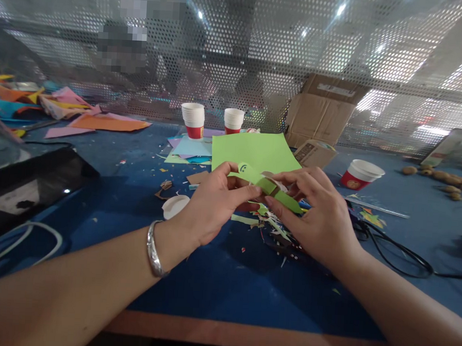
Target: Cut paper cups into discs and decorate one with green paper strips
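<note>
A narrow green paper strip (267, 186) with a small drawn face on its rounded end is held over the blue table (218, 275). My left hand (214, 203), with a silver bangle on the wrist, pinches the strip near that face end. Fingers of my right hand (314, 213) are closed on the strip's other end. Under both hands lies a heap of paper scraps (274, 229). Just behind the strip is a flat green paper sheet (251, 149).
Red-and-white paper cups stand in two stacks (193, 120) (233, 121) at the back; another cup (360, 174) lies on its side at the right. A cardboard box (321, 113) leans on the perforated screen. A dark tablet (29, 183) is left, black cable (397, 251) right, coloured paper (75, 113) far left.
</note>
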Available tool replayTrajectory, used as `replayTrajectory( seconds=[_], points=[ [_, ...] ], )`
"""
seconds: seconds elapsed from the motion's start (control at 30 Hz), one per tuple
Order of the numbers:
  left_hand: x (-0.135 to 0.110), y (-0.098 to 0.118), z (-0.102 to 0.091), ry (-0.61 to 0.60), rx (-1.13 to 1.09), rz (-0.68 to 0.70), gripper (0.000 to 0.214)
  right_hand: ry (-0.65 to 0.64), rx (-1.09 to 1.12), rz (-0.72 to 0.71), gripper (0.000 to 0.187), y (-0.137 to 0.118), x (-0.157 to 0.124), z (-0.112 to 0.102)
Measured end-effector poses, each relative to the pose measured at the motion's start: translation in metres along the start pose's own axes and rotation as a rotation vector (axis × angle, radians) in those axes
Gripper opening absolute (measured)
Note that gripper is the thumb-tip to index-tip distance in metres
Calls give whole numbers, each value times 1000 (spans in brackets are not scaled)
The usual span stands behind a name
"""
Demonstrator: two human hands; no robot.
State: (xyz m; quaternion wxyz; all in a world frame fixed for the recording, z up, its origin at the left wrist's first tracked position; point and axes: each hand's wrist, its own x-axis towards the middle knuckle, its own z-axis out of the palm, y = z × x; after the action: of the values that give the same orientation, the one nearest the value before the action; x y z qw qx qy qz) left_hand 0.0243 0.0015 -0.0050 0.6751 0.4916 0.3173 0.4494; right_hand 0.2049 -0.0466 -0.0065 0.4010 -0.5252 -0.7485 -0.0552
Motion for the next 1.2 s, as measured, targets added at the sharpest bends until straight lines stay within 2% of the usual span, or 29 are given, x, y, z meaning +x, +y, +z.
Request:
replayTrajectory(
  seconds=[0.17, 0.3, 0.4, 0.83, 1.0, 1.2],
  points=[
    [4, 1, -2, 77, 38, 46, 37, 20, 109, 99, 26, 1, -1, 2],
    [5, 1, -4, 78, 46, 82, 34, -47, 270, 233, 22, 4, -2, 4],
    [5, 1, -4, 77, 36, 80, 35, -82, 397, 286, 28, 5, -2, 5],
    [2, 4, 1, 52, 30, 60, 19, -139, 597, 370, 38, 1, -2, 11],
    [3, 2, 0, 69, 66, 89, 22, -162, 685, 409, 40, -3, -2, 12],
    [4, 2, 2, 59, 38, 41, 24, -154, 679, 399, 40, -5, -5, 16]
  ],
)
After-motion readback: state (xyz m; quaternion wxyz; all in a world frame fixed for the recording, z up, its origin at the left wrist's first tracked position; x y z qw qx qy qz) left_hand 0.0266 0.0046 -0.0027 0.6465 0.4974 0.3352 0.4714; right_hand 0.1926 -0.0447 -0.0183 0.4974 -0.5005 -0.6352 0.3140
